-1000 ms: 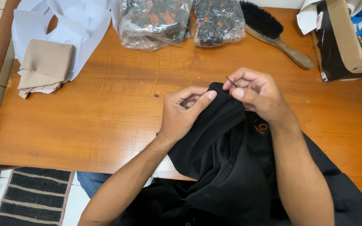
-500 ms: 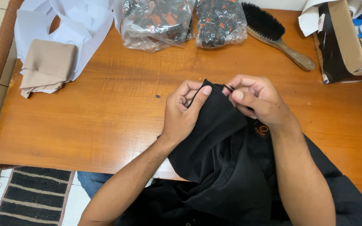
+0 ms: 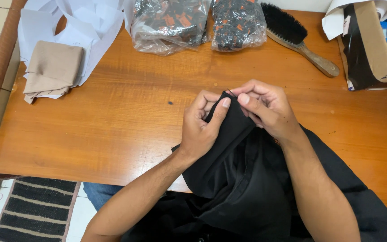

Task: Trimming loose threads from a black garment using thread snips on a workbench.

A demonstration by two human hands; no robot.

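Since the earlier frame both hands have drawn closer together over the fold. Left hand [image 3: 200,130] pinches the black garment [image 3: 242,179] taut, thumb on top; right hand [image 3: 265,107] nips a fine thread or needle at the fold's tip, steadied near the worktop [image 3: 113,125] front edge. Brush [image 3: 296,38], wrapped bundles [image 3: 171,22] along back edge

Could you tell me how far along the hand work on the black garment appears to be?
Done: nothing finished can be made out; no completed seam shows. In hand: the left hand and right hand pinch a folded edge of the black garment, with a thin dark needle or thread tip at the fingertips. Left: most of the garment hangs off the wooden table; the beige folded cloth, bagged items and brush lie untouched.
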